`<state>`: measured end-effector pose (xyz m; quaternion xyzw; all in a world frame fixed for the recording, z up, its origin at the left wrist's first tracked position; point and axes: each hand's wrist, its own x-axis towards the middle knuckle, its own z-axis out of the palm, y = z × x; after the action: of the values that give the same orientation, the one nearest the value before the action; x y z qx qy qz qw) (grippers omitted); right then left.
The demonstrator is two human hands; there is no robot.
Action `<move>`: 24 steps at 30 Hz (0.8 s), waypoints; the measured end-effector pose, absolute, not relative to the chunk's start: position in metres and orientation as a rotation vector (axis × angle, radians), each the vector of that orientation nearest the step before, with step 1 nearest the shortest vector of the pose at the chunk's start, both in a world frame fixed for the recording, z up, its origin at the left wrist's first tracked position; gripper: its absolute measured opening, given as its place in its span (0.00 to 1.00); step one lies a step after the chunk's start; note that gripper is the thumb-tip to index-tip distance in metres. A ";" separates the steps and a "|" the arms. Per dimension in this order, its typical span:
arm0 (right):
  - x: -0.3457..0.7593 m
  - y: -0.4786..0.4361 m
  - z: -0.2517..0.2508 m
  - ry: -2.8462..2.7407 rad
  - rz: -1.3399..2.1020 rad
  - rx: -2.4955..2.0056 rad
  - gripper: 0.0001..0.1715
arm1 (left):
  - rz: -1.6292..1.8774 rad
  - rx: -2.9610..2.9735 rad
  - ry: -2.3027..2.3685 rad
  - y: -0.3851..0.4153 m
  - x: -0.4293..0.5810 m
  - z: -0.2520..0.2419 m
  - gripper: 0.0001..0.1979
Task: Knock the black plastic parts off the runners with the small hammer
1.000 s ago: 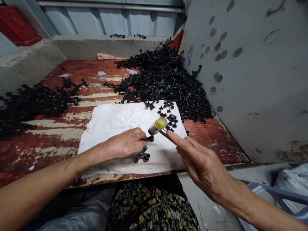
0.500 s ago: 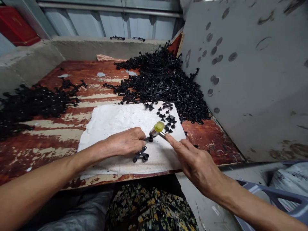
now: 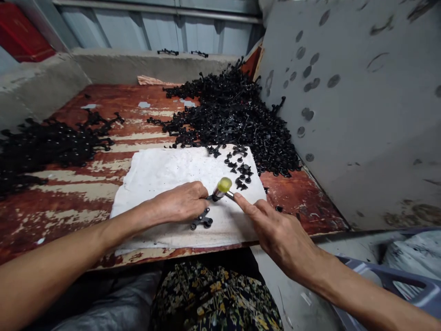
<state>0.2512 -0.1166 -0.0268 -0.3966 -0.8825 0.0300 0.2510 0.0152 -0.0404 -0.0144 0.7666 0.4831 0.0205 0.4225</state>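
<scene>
My right hand grips a small hammer with a yellow and metal head, index finger stretched along its handle. The hammer head rests down on a small black plastic part that my left hand pinches against the white cloth pad. A loose black part with round ends lies just in front of my left hand. Several small black pieces are scattered at the pad's far right corner.
A big heap of black plastic parts fills the back right of the worn red board. A second heap lies at the left. A grey spotted panel stands on the right. A grey plastic basket sits lower right.
The hammer head came down from above the pad onto the part at my left fingertips. My right hand dropped slightly with it. My left hand stayed put.
</scene>
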 end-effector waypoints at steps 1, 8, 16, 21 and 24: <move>0.252 -0.117 -0.028 -2.399 0.085 -1.082 0.41 | 0.043 1.918 1.226 -0.041 0.015 -0.015 0.12; 0.252 -0.115 -0.031 -2.424 0.077 -1.108 0.41 | 0.028 1.888 1.282 -0.040 0.017 -0.017 0.12; 0.273 -0.105 -0.034 -2.328 0.208 -1.261 0.31 | 0.082 1.485 1.259 -0.035 0.008 -0.011 0.15; 0.301 -0.102 -0.038 -2.286 0.133 -1.485 0.26 | 0.386 1.081 1.172 -0.030 0.002 -0.001 0.17; 0.302 -0.103 -0.044 -2.341 0.081 -1.538 0.26 | 0.484 0.968 1.194 -0.027 0.009 -0.003 0.16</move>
<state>0.3016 -0.1029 -0.0442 -0.5411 -0.8233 0.0285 0.1689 0.0092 -0.0273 -0.0026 0.4331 0.5346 0.2168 0.6925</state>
